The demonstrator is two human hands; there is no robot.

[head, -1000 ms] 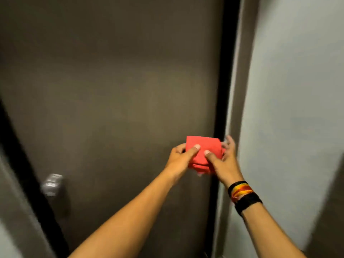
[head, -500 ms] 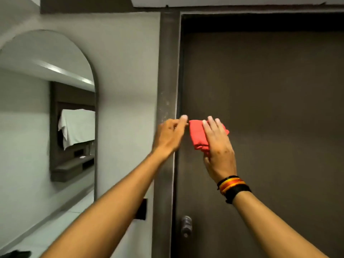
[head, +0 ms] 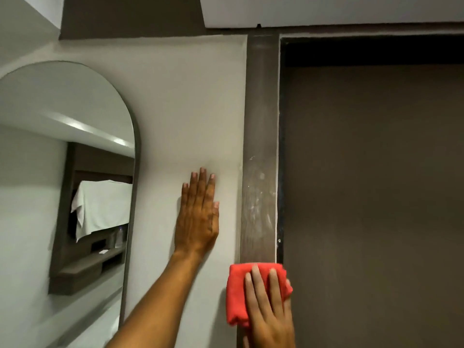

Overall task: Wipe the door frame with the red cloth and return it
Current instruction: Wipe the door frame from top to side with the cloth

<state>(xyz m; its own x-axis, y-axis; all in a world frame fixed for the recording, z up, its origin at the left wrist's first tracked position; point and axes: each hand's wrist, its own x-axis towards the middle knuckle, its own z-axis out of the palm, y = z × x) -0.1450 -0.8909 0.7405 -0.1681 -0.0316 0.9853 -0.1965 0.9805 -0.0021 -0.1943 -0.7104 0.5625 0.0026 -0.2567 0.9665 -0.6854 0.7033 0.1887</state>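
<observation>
Red cloth [head: 237,295] — right hand [head: 270,315] presses flat on door frame [head: 259,146] | left hand [head: 198,217] splayed — wall [head: 188,109]

Dim, even indoor light; bright glare streaks in the arched mirror [head: 67,151], motion blur softening the left edge.

The door frame [head: 259,146] stands upright between the wall [head: 190,109] on its left and the door [head: 371,184] on its right. The mirror [head: 62,159] hangs further left. The left hand [head: 197,217] lies flat on the wall just beside the frame; the right hand [head: 270,307] presses the cloth [head: 237,295] onto the frame lower down.
</observation>
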